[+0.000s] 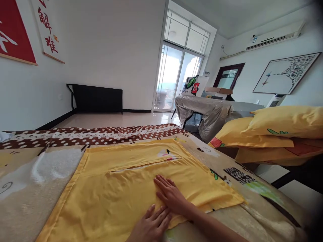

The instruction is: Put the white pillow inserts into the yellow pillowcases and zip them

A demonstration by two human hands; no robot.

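Head view: case [121,198] spread out, blanket [22,181] under it, my left hand [153,222] and right hand [171,194] flat on its near part, gripping nothing. Looks like smoothing; creases probably call for light outward strokes, palms flat.

Red characters "解难" read clearly on the white wall scroll [47,32], beneath another cut off by the frame. The red hanging [15,30] shows part of a white character; the air conditioner's sticker [254,39] is too small to read.
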